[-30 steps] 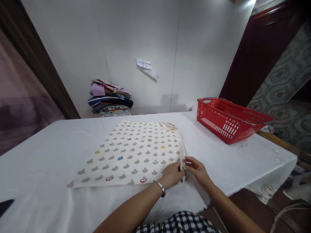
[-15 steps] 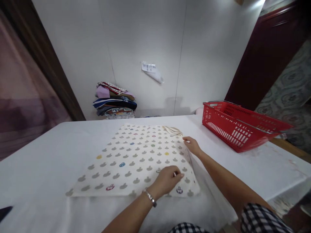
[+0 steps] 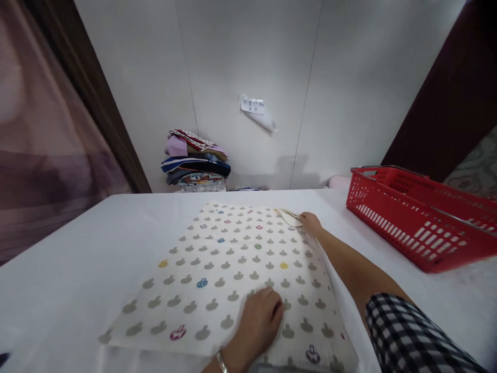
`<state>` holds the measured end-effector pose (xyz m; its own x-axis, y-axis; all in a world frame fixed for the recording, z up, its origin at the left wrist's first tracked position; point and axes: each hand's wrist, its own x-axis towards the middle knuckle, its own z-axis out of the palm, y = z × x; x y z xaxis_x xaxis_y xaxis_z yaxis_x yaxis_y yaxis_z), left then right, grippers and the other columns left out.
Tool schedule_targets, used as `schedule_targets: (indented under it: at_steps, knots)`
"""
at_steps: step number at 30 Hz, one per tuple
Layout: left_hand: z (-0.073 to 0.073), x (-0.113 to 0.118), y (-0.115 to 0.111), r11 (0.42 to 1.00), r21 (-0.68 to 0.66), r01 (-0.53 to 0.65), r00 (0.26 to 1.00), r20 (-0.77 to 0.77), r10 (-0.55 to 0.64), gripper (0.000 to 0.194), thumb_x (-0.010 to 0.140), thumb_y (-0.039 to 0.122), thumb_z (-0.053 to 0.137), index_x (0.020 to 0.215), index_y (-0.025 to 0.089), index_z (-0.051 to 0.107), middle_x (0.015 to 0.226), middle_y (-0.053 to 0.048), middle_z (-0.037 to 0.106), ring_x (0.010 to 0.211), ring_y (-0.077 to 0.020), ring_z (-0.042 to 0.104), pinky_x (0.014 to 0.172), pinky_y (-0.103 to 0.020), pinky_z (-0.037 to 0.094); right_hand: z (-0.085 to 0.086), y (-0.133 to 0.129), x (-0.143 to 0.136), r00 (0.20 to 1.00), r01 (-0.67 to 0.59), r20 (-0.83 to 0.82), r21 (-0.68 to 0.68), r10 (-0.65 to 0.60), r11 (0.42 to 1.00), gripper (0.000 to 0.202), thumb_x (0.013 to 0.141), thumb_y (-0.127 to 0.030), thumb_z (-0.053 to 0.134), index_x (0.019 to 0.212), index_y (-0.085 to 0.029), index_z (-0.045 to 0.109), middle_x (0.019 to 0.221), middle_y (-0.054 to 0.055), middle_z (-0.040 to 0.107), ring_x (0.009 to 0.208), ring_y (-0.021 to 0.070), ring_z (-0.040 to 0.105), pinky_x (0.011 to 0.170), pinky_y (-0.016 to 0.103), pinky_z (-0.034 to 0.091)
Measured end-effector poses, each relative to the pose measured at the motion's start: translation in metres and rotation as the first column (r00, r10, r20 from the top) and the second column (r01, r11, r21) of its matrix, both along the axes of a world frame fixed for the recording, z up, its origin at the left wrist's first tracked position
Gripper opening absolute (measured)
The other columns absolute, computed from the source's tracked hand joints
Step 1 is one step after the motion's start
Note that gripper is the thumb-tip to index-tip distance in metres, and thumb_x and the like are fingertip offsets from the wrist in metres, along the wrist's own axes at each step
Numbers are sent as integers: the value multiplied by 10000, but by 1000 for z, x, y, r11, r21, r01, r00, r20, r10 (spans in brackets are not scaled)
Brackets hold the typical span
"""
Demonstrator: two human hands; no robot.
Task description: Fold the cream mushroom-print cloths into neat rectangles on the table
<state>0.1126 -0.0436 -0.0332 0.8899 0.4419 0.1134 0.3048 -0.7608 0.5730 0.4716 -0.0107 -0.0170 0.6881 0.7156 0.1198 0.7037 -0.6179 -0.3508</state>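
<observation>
**Cream cotton cloth with small printed shapes, being smoothed flat on the tabletop**

The cream cotton cloth with small printed shapes [image 3: 233, 269] lies folded and flat in the middle of the white-covered tabletop [image 3: 70, 248], with its near edge close to the person. The left hand [image 3: 258, 324] rests palm down on the near part of the cloth, fingers together and flat, so its grip is not closed on anything. The right hand [image 3: 309, 224] reaches to the far right corner, where the fingertips touch the folded edge; I cannot tell whether this grip pinches the fabric or only presses it.

In my judgement the step in hand is the squaring of the fold. The next move asks for one hand to keep the cloth from sliding while the other lines up the layers.

The tabletop stands against a plain white wall. A red plastic basket [image 3: 419, 223] sits on the right, well apart from the cloth. A stack of folded coloured clothes [image 3: 194, 163] rests at the far side by the wall, and a small paper note [image 3: 252, 106] is stuck above it
</observation>
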Motion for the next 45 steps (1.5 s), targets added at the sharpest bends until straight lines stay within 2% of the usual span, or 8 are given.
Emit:
schedule_targets:
  at_steps: [11,20,26,28,32,34,39,45]
  knots:
    - [2,2,3,990,-143,-15,1000,-10,14,176,847,264,441,803,232,610,873,-44,623,821,-209,550,711,-343,380,-5,10,22,990,98,-104,24,-95,995,280,844,-304,540,1059,-160,647,1016,118,682,928,226,613,738,271,424]
    - [6,1,3,989,-145,-24,999,-27,20,166,828,250,454,800,210,612,855,-47,627,809,-194,548,710,-326,366,26,3,9,958,4,-283,155,40,988,185,756,-313,591,780,-149,673,764,41,685,738,183,617,620,241,430]
    - [7,3,6,960,-274,-49,997,49,65,135,802,249,496,751,210,615,774,-12,616,752,-162,534,712,-304,374,59,-10,-42,592,-46,-711,442,381,896,354,623,-398,748,862,-151,664,752,52,692,677,191,622,624,283,487]
    - [8,6,14,847,-521,-101,977,110,184,148,803,321,531,815,206,623,793,-21,622,764,-167,546,722,-301,406,67,-16,-77,512,-101,-726,481,460,871,381,639,-416,744,912,-163,661,760,44,688,681,194,622,617,289,490]
    - [15,9,36,203,-978,-55,816,74,573,493,794,560,553,1124,193,546,1166,-127,593,989,-222,581,832,-346,464,73,-42,-160,476,-318,-630,527,614,788,284,708,-401,700,896,-190,669,790,7,666,694,167,586,605,260,460]
    - [21,8,43,7,-994,113,781,93,617,580,799,635,495,1168,189,531,1221,-143,576,1043,-245,577,874,-373,463,76,-61,-197,407,-505,-587,495,700,707,232,723,-352,698,898,-201,675,804,-5,654,710,156,563,617,247,438]
    - [31,6,41,-28,-961,277,699,181,691,531,836,597,423,1059,152,609,991,-109,677,1008,-276,587,886,-402,460,85,-99,-240,212,-625,-677,460,705,630,233,743,-327,696,943,-209,671,811,-15,625,713,138,524,616,231,405]
    - [31,4,48,-34,-945,324,641,193,743,432,805,484,500,1082,163,584,1073,-106,660,1002,-265,596,893,-406,469,88,-104,-232,64,-389,-782,552,620,737,391,720,-419,719,1039,-200,664,894,22,661,778,178,586,667,267,457]
